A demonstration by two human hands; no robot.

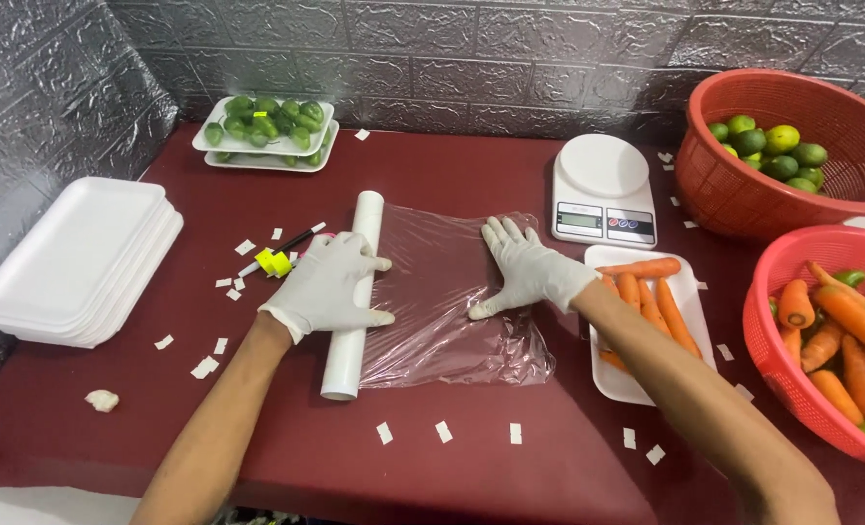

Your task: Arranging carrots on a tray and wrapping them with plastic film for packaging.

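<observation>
Cling film point(452, 301) lies pinned by flat right hand point(530, 272); left hand point(328, 284) grips roll point(353, 297).

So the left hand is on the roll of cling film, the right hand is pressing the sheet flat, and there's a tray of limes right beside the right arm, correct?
Not quite. The head view shows the tray beside the right arm holds carrots, not limes. The rest stands: the left hand rests on the roll of cling film, and the right hand presses the sheet flat.
</observation>
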